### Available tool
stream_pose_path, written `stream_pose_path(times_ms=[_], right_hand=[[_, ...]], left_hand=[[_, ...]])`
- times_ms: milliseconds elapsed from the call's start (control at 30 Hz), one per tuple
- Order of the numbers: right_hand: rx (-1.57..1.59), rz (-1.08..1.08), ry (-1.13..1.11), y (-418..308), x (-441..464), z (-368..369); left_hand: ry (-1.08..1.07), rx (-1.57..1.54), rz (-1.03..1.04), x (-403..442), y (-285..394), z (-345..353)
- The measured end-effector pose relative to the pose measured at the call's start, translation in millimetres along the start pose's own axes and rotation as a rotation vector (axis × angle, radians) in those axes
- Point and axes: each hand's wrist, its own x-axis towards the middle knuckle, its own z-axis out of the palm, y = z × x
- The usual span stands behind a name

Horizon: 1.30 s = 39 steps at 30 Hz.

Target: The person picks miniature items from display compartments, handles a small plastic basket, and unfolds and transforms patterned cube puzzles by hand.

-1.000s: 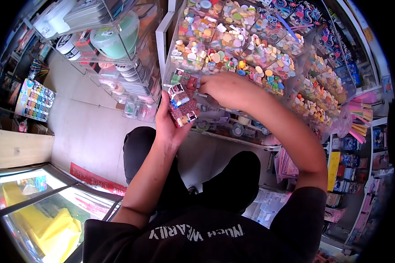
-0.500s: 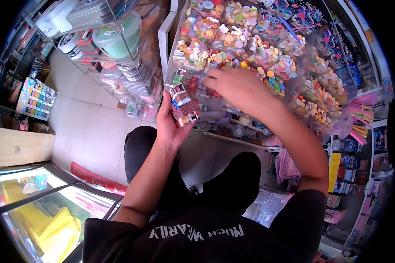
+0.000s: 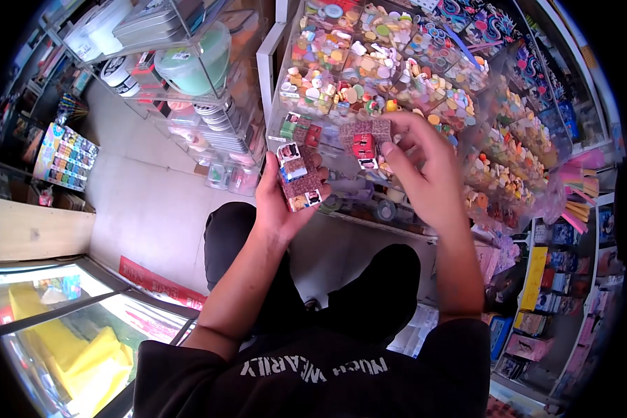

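My left hand [image 3: 280, 202] is wrapped round a stack of small patterned boxes [image 3: 301, 182], brownish-red with small pictures. Between the thumb and fingers of my right hand [image 3: 419, 157] are more small boxes [image 3: 364, 143], brownish and red, with a picture at the lower end. They hang over the near edge of a clear divided case [image 3: 279, 104], apart from the left-hand stack. Green and red small boxes [image 3: 296, 127] lie in the case just beyond my left hand. Colourful small charms [image 3: 355, 94] fill the compartments farther back.
A clear rack with a green-lidded tub [image 3: 194, 63] and white jars stands at the left. A glass counter with yellow material [image 3: 83, 355] is at the lower left. Shelves of packages [image 3: 554, 279] line the right. My knees are below the case.
My right hand has come up from the case's near compartment and turned, now with small boxes in its grip. My left hand keeps its stack, and the view has shifted slightly.
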Motion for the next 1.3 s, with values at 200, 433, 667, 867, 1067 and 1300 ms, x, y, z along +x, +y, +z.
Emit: stream_pose_path(times_ms=[200, 433, 667, 867, 1067, 1300], right_hand=[[0.762, 0.317, 0.079, 34, -34, 35], [1.167, 0.452, 0.228, 27, -61, 52], [1.175, 0.343, 0.402, -5, -61, 57], [1.273, 0.25, 0.512, -20, -60, 78], [1.053, 0.125, 0.662, -10, -61, 107], [0.834, 0.064, 0.713, -3, -65, 101]], left_hand=[[-0.096, -0.087, -0.08, -2, -10, -5], [-0.1, -0.174, -0.181, -5, -20, -3], [-0.041, 0.129, -0.061, -6, -17, -3], [-0.037, 0.258, 0.045, -2, -20, 11], [-0.017, 0.3, 0.043, 4, -24, 36], [0.01, 0.148, 0.024, 10, -24, 37]])
